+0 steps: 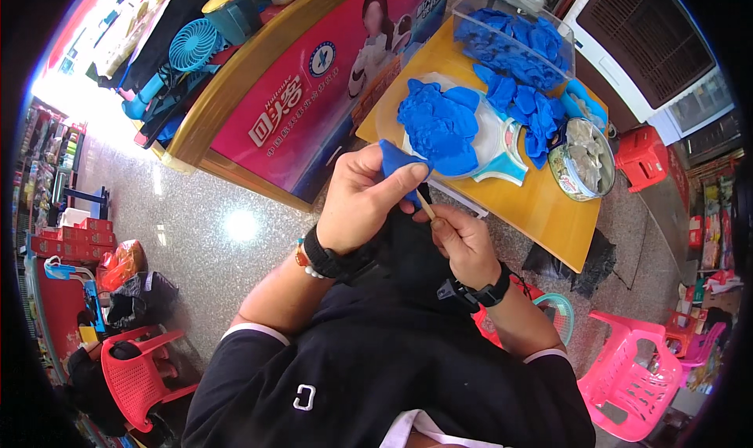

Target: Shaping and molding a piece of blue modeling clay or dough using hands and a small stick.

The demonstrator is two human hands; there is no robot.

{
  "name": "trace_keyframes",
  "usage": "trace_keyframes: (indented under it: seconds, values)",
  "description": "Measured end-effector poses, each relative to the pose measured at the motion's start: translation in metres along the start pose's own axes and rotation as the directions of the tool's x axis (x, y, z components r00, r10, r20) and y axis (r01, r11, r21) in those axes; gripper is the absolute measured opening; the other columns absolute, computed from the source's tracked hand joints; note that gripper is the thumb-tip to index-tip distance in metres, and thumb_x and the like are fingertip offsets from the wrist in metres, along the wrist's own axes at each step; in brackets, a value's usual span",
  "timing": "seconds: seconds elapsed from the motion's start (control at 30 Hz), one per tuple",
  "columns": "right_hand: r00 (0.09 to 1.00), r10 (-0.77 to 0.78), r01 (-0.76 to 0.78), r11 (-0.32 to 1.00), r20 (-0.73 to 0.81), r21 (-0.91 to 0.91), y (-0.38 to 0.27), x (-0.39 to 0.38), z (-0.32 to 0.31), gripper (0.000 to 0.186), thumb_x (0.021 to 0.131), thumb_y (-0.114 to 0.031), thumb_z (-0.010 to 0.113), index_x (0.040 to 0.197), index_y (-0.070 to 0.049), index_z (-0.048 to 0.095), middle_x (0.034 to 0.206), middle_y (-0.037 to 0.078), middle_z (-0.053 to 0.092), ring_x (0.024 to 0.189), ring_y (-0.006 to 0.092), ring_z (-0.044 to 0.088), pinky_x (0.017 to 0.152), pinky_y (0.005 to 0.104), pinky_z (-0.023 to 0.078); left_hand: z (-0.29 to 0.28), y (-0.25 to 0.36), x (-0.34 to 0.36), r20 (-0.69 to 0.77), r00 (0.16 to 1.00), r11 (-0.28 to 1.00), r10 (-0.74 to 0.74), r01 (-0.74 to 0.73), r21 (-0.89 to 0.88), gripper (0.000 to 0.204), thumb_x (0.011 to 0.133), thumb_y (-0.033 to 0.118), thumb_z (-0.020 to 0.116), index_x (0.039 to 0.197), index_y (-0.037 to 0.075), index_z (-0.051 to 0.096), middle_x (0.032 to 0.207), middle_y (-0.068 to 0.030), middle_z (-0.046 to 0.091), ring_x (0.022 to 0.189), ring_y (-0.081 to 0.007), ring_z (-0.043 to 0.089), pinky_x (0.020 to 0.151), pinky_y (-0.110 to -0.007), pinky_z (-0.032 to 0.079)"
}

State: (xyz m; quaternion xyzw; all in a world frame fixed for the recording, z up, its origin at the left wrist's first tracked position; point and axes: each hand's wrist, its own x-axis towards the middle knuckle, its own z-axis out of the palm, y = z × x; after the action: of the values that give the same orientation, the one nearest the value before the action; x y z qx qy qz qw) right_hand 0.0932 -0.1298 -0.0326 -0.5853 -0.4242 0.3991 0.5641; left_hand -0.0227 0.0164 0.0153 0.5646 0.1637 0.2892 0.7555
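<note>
Since the blue piece [394, 158] looks thin and pliant, it should handle light and soft, best taken by its edge; the left grip [354, 205] pinches it near the yellow counter [541, 222], the right grip [466, 246] a slim stick [425, 205], seemingly touching it.

Floor: grey speckled floor [196, 291], glossy, with one round white glare [241, 225] | Left: shelves [38, 170] full of small goods; red plastic armchair [135, 379] | Ahead: wood-edged counter [190, 138] having pink printed panel [314, 95]; yellow wooden table [545, 217] | Right: pink plastic chair [632, 363]; red plastic stool [643, 156] | Light: very bright at upper left
</note>
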Motion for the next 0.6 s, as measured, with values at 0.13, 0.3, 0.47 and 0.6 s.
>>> trace_keyframes:
  seconds: [0.13,0.3,0.47,0.6]
  values:
    - [0.999,0.031,-0.030,0.999,-0.033,0.021,-0.001,-0.001,-0.001,0.020,0.096,-0.013,0.049,0.108,-0.003,0.063,0.064,-0.004,0.046,0.058,0.0037,0.042,0.054,0.0200,0.035,-0.001,0.002,0.003,0.020,0.999,0.999,-0.040,0.039,0.022,0.013,0.088,0.013,0.065,0.093,0.001,0.065,0.080,-0.0017,0.064,0.064,-0.0054,0.058,0.057,-0.020,0.050]
    - [0.999,0.034,-0.033,0.996,-0.013,0.079,0.001,0.000,-0.003,0.023,0.098,-0.018,0.048,0.108,-0.001,0.061,0.062,-0.006,0.041,0.054,0.0023,0.035,0.049,0.0190,0.028,-0.007,0.004,0.003,-0.074,0.997,0.990,0.026,-0.036,-0.138,0.028,0.095,0.022,0.055,0.112,0.000,0.061,0.093,-0.0036,0.063,0.073,-0.0063,0.059,0.068,-0.023,0.054]
    - [0.999,0.029,-0.033,0.988,0.032,0.150,0.004,-0.001,-0.004,0.027,0.099,-0.021,0.047,0.109,0.001,0.058,0.061,-0.007,0.037,0.050,0.0009,0.029,0.045,0.0185,0.021,-0.004,0.000,0.004,-0.132,0.989,0.976,0.070,-0.095,-0.198,0.028,0.097,0.023,0.052,0.112,0.001,0.061,0.093,-0.0049,0.064,0.072,-0.0077,0.060,0.067,-0.024,0.054]
    - [0.996,0.082,-0.089,0.971,0.042,0.221,0.000,-0.001,-0.004,0.024,0.099,-0.019,0.047,0.109,-0.001,0.059,0.062,-0.007,0.038,0.051,0.0011,0.031,0.046,0.0183,0.023,-0.002,-0.004,0.003,-0.107,0.994,0.961,0.003,-0.032,-0.275,0.028,0.097,0.024,0.051,0.109,0.001,0.062,0.091,-0.0052,0.065,0.071,-0.0086,0.061,0.065,-0.024,0.054]
